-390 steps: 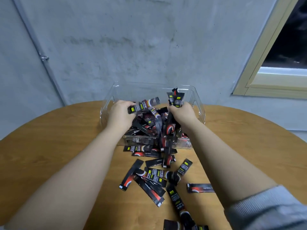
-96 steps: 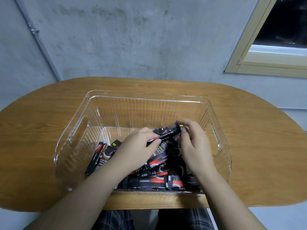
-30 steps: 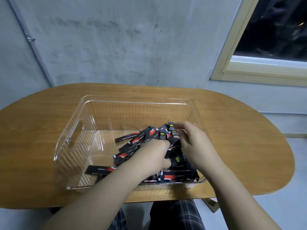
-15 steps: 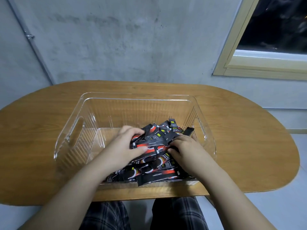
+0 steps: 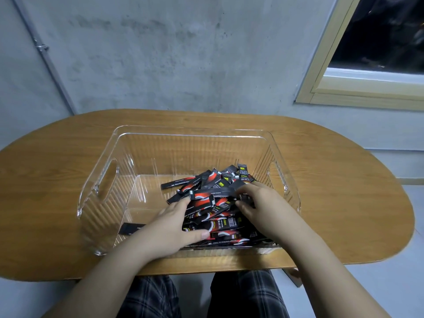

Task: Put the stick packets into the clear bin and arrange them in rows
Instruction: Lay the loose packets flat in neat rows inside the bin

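Reaching into the clear bin (image 5: 110,180), my left hand (image 5: 169,228) rests flat on the stick packets (image 5: 213,210) heaped at its right end; my right hand (image 5: 263,210) pinches some. Bare floor shows leftward, one packet (image 5: 129,228) alone.

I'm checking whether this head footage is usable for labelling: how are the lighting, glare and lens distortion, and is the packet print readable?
Head view: dim, even indoor light; the window is dark. Wide-angle bending curves the oval wooden table. Thin bright glints trace the rim of the clear ribbed plastic bin, with no washout. The black-and-red stick packets are sharp enough to tell apart, but their print is too small to read.
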